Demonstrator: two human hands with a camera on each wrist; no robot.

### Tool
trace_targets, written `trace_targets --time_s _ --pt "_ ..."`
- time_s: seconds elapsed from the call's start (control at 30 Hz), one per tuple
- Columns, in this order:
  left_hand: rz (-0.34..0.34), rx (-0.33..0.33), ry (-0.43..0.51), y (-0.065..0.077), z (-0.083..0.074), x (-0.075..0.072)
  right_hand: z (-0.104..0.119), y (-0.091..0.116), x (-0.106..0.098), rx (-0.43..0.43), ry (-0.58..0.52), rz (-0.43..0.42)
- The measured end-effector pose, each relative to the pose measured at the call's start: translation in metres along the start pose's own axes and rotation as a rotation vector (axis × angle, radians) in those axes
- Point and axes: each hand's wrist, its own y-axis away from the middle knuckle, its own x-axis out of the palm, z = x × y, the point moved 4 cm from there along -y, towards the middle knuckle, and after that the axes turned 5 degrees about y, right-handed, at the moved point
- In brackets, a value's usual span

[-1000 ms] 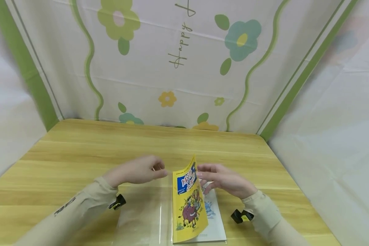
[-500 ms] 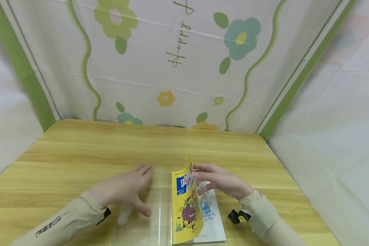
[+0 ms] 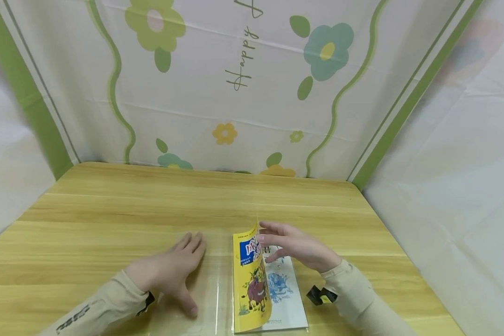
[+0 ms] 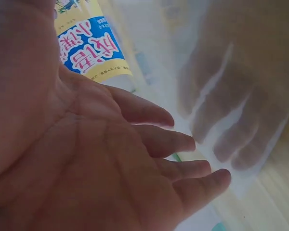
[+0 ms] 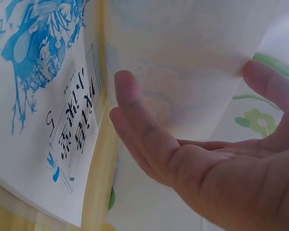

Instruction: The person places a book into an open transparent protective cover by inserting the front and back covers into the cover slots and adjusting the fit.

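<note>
A thin book lies on the table, its yellow illustrated cover [image 3: 248,289] raised and curved leftward. Under the cover shows a white title page [image 3: 285,289] with blue drawings and black characters. My right hand [image 3: 298,245] touches the cover's inner side near its raised edge, fingers loosely bent and spread. In the right wrist view, the cover's pale inside [image 5: 183,62] stands beside those fingers. To the left of the book, my left hand [image 3: 168,273] is spread palm down over a clear plastic sheet [image 3: 207,298]. The left wrist view shows its fingers mirrored in the plastic.
The wooden table [image 3: 109,210] spreads around the book. A white cloth wall [image 3: 193,93] printed with flowers rises at the back, with further white cloth [image 3: 445,163] along the sides. Black wrist-camera mounts [image 3: 321,295] sit at the cuffs.
My left hand has moved away from the book's top, left and nearer me, and its fingers have spread. My right hand has pushed the yellow cover further left, showing more of the page.
</note>
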Motion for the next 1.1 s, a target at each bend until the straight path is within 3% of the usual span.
trace_targets --time_s 0.6,1.1 --pt "-0.008 0.009 -0.081 -0.0029 0.0037 0.0056 0.0008 0.0002 0.0047 0.002 0.060 -0.018" --pt "-0.010 0.004 -0.078 -0.0036 0.0036 0.0067 -0.0009 0.0007 0.0064 0.005 0.071 0.016"
